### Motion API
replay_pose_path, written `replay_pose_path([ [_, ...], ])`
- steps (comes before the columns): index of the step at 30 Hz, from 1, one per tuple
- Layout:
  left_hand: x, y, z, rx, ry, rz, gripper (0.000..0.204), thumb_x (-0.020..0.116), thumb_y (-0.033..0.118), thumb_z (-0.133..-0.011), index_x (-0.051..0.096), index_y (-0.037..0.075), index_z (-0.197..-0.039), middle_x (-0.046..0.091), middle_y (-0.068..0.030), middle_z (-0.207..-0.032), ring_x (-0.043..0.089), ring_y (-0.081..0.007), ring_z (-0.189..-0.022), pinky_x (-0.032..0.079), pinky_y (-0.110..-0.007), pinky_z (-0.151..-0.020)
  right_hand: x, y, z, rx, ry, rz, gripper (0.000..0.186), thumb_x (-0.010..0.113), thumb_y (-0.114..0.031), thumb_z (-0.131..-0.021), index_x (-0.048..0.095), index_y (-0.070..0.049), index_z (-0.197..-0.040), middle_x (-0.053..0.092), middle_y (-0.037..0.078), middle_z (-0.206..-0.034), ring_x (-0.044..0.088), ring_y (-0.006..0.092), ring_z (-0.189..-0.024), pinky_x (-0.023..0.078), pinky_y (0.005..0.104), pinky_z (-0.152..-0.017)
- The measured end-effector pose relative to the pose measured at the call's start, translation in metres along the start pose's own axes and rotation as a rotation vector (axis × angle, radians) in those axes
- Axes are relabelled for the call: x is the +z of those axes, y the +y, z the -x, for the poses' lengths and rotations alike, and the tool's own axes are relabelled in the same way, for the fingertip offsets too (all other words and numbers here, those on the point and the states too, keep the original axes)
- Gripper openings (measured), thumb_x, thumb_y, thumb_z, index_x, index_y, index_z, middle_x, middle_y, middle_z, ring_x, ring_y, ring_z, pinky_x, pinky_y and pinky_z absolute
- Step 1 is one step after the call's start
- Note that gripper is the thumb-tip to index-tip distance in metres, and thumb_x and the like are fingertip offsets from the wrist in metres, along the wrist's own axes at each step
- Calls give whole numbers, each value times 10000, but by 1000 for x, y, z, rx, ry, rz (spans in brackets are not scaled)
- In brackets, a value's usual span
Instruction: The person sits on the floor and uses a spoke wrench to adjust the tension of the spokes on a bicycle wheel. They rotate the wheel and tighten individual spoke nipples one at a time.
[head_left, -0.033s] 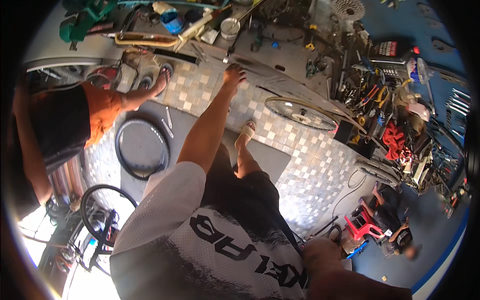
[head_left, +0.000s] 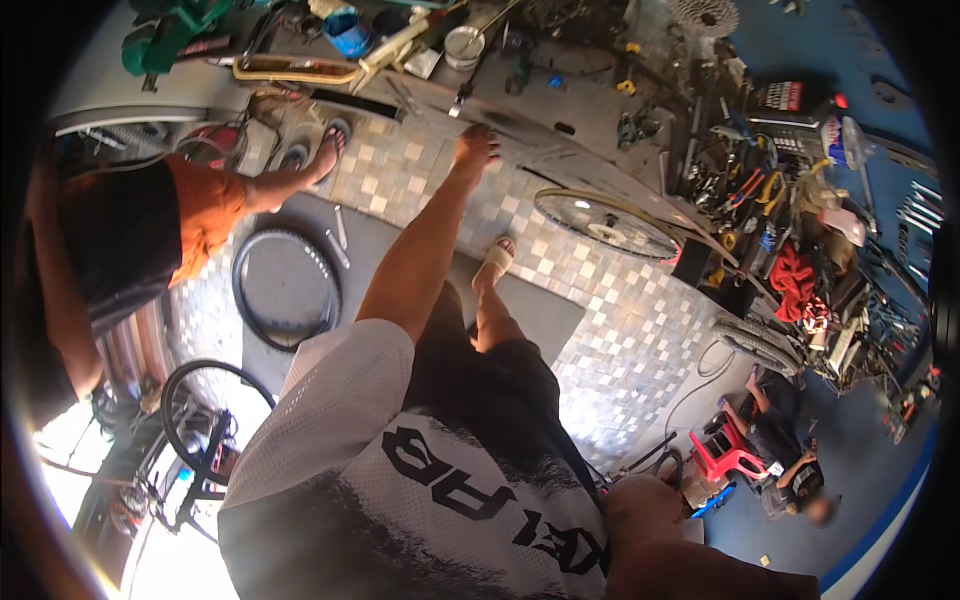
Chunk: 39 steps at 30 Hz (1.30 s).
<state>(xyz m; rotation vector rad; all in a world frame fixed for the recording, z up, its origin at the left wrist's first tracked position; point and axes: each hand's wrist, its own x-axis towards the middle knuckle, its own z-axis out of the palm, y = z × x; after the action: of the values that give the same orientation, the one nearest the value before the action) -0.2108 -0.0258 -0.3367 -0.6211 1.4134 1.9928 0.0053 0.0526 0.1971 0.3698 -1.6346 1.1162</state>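
Upper centre, the left hand (head_left: 477,147) is being held out near the edge of the workbench (head_left: 591,108), which is being seen across the top; fingers are being bent, any grip unclear. Right of centre, a wheel (head_left: 612,238) is being seen below.

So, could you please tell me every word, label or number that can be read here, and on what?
I won't copy wording, but lettering shows on these:
Shirt: large, bold black letters across its pale front.
Dark container: label print, small and blurred.
Clear bottle: blue label, too small to read.
Tire on the mat: pale marks, unreadable.
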Motion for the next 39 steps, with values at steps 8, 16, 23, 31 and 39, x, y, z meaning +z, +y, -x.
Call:
replay_pose_path([
  [8,-93,-121,124,-86,-7,-301,332,612,308,-1025,704,67,-1234,743,-66,-944,729,-182,-814,576,-333,-669,-43,13,31,41,-21,-117,268,636,-206,-1039,645,-2,-1211,691,141,-1163,660,268,-1037,519,385,-937],
  [16,-217,-110,221,-145,301,-894,330,610,254,-976,738,66,-1215,760,-197,-1111,731,-330,-1062,549,-437,-943,-43,107,145,629,-268,76,328,635,-243,-1047,630,11,-1255,695,168,-1231,655,317,-1143,501,412,-1026],
  [23,-237,-161,67,199,-103,-1259,273,638,216,-965,694,36,-1161,750,-191,-979,725,-384,-973,569,-462,-852,-64,278,459,1328,-1047,168,374,639,-149,-1032,603,-33,-1386,722,148,-1117,702,255,-967,570,386,-844],
  [31,-201,-159,-71,141,-512,-1708,317,681,295,-941,701,26,-1108,745,-208,-1005,730,-392,-999,571,-510,-855,-51,434,703,1369,-1284,288,403,656,-171,-1048,577,-69,-1430,723,108,-1061,685,172,-908,552,320,-824],
  [39,-213,-139,-7,858,-504,-1548,443,720,292,-943,620,65,-1310,693,-152,-994,695,-353,-966,553,-492,-850,-35,389,607,881,-1112,407,628,749,-330,-962,537,-103,-1508,676,186,-1201,696,338,-1064,560,442,-924],
])
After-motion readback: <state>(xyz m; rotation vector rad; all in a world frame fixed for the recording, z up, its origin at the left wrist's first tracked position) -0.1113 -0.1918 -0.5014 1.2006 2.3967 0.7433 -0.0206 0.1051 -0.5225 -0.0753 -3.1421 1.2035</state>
